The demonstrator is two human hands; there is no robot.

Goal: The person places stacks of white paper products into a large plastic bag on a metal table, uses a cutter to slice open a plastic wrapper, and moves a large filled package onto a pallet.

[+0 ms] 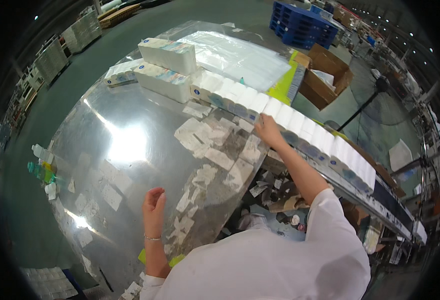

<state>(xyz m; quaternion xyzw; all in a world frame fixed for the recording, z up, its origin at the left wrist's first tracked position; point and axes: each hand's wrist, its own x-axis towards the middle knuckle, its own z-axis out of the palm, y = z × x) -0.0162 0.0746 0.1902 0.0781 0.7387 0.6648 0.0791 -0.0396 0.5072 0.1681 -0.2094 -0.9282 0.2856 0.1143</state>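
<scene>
1. While the right hand (269, 131) is held with fingers bent at the near side of the row of white packs (300, 127), the row is seen to lie along the tabletop's right edge and on over the conveyor (392, 212). Whether a pack is gripped cannot be told.
2. The left hand (154, 199) is held loosely half-open and empty, toward the tabletop's near edge.
3. Risk judged: if the row is pressed unevenly at its middle, it could be buckled and packs tipped off the right edge.
4. Risk judged: wrappers could be snagged or slowed by the worn tape scraps (220, 158), stuck beside the row.
5. Risk judged: the upper wrapped block (175, 56), stacked near the far edge, could be toppled if the block beneath is pushed.
6. Surface: the metal tabletop (92, 150) is marked by glare and peeling patches; clear plastic film (240, 57) is laid by the far edge, and bottles (42, 172) are noted at the left edge.
7. Room: blue pallets (302, 25) and an open cardboard box (330, 75) are placed beyond the far right corner; green floor (177, 15) is seen.
</scene>
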